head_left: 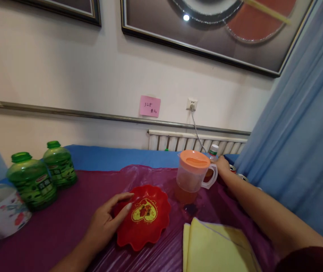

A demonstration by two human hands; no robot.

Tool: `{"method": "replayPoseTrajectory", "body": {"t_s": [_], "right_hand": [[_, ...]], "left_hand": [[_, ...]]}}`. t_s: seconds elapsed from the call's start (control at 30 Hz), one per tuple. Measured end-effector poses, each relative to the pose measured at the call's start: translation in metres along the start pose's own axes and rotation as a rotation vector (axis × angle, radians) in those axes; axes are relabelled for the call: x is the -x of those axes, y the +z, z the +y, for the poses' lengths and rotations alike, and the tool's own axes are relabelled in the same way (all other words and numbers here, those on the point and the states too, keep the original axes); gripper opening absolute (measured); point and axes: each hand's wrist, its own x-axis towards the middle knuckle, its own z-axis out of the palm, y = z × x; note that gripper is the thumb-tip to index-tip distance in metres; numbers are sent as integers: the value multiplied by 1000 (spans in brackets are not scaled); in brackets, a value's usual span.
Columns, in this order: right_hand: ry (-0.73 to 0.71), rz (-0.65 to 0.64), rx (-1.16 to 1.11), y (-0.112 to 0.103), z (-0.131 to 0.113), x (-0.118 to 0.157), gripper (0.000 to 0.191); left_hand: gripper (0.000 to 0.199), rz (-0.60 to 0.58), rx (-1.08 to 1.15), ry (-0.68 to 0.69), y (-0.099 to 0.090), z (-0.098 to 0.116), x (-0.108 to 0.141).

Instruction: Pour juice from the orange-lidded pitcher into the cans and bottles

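L hand on red plate, R hand behind pitcher

L hand (106, 221) grasping red plate (144, 217) at its left rim, thumb over the inside; other fingers partly hidden. Plate lies low-ctr on purple cover (93, 192), btwn L hand & yellow cloth (218, 245). R hand (223, 165) reaches past pitcher (191, 177) w/ orange lid, near small bottle (213, 151) & cans (232, 169); grip partly hidden, can't tell if clenched or released. Pitcher upright, amber liquid inside. 2 green bottles (32, 183) far left.
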Motion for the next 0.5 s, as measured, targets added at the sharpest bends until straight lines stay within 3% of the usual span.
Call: {"method": "replayPoseTrajectory", "body": {"t_s": [0.23, 0.33, 0.4, 0.5], "right_hand": [[-113, 194, -140, -51, 26, 32, 38], [-233, 342, -292, -62, 14, 58, 36], [-454, 384, -460, -63, -11, 92, 32], [-951, 173, -587, -61, -67, 169, 20]], "left_hand": [[31, -40, 48, 12, 4, 6, 6], [28, -18, 73, 7, 9, 5, 12], [26, -8, 92, 11, 12, 2, 15], [23, -4, 124, 19, 16, -3, 19]]}}
